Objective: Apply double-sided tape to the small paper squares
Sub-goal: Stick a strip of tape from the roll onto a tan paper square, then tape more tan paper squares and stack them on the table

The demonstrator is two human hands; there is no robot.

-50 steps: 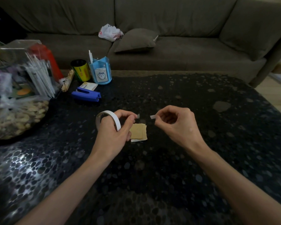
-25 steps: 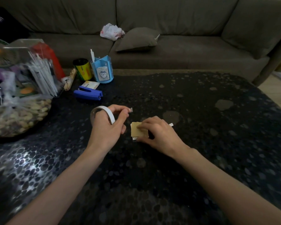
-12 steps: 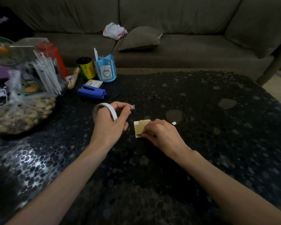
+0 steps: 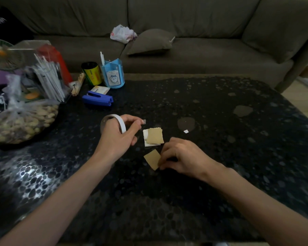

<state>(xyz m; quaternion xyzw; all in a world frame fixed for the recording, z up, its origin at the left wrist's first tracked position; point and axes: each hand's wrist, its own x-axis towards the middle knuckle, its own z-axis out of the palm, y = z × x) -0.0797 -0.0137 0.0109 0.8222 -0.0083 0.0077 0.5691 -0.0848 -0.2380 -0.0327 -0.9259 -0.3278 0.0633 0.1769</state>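
A white roll of double-sided tape [image 4: 121, 124] sits round my left hand [image 4: 116, 139], whose thumb and fingers pinch the tape's loose end [image 4: 144, 121] above the table. A small stack of tan paper squares [image 4: 154, 136] lies on the black table just right of that hand. One tan paper square [image 4: 152, 159] lies apart, nearer to me, and my right hand [image 4: 183, 157] pinches its right edge with curled fingers. A tiny white scrap of tape [image 4: 186, 131] lies on the table beyond my right hand.
A blue stapler [image 4: 97, 100], a blue pen holder [image 4: 112, 74], a yellow can [image 4: 91, 73] and a small card lie at the back left. A bag of nuts [image 4: 20, 121] and clutter fill the left edge. A sofa [image 4: 203, 32] stands behind the table [image 4: 220, 157].
My right hand set the cut tape scrap on the table, went to the stack, and has drawn one tan square off it toward me. My left hand has held the roll still.
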